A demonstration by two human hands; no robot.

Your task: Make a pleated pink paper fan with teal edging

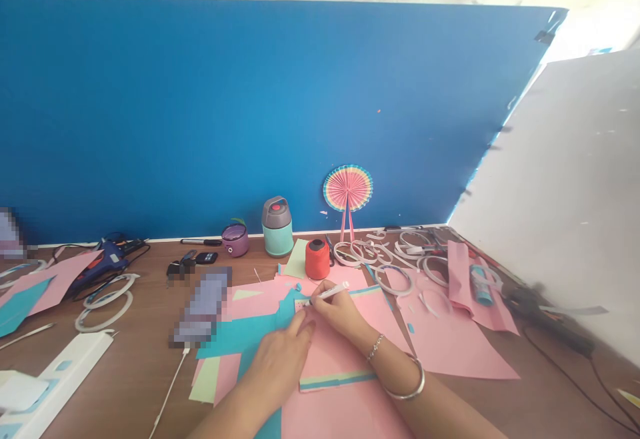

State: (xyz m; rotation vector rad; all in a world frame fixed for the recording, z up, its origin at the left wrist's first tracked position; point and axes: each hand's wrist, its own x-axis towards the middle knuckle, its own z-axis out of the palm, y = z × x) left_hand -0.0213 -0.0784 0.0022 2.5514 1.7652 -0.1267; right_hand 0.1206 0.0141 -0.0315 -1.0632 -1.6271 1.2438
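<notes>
A slim white pen is pinched in my right hand, its tip down at the upper left corner of a pink paper sheet. Blue and yellow strips run along that sheet's top and bottom edges, and small marks show near the pen tip. My left hand lies on the sheet's left side, fingers stretched out and pressing the paper, beside the pen tip. Under and left of it are sheets of blue paper. Just beyond my hands stands a red thread spool.
A pleated paper fan leans on the blue partition. Nearby stand a mint flask and a purple pot. Right are white tape rolls and pink paper. Left are a phone, glue gun and power strip.
</notes>
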